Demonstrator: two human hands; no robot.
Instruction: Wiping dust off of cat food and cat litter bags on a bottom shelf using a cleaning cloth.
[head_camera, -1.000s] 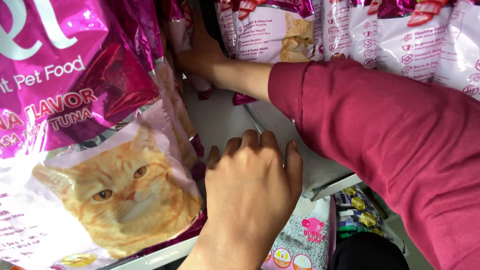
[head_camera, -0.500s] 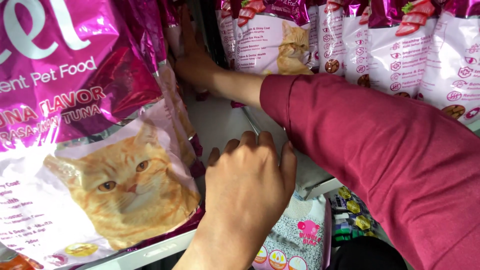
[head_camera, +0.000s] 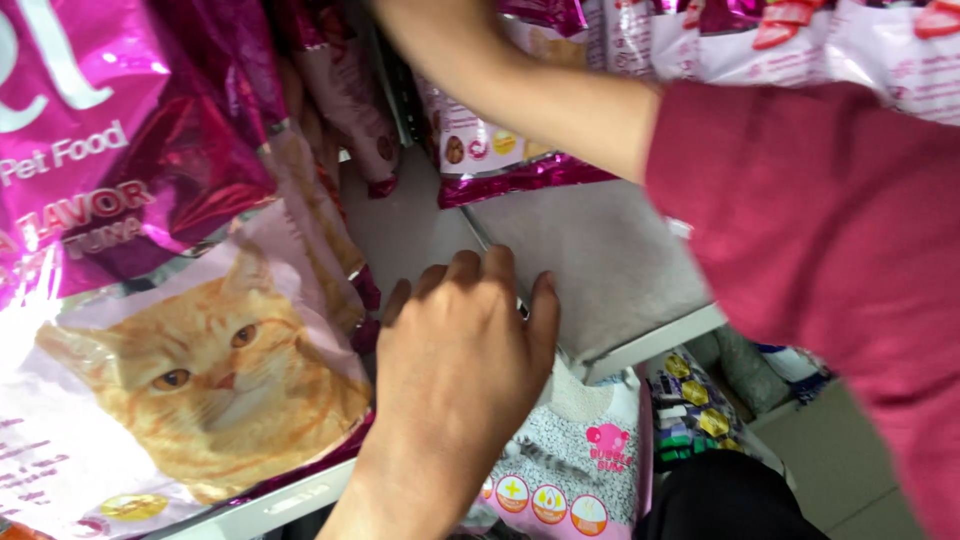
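Observation:
My left hand (head_camera: 460, 350) lies palm down on the front of the grey shelf (head_camera: 600, 260), fingers slightly spread and holding nothing. Its thumb side is close to the lower edge of a large pink pet food bag (head_camera: 180, 300) with an orange cat picture, which stands at the left. My right forearm (head_camera: 530, 95), in a dark red sleeve (head_camera: 820, 230), reaches up and left across the shelf toward the gap between bags. The right hand itself is cut off by the top edge of the view.
Smaller pink-and-white pet food bags (head_camera: 480, 140) stand at the back of the shelf and along the top right. On the shelf below are a white and pink bag with grey granules (head_camera: 570, 470) and dark packets (head_camera: 690, 410).
The view has tilted down, so my right hand has passed out of the top edge. My left hand stays on the shelf front by the large bag.

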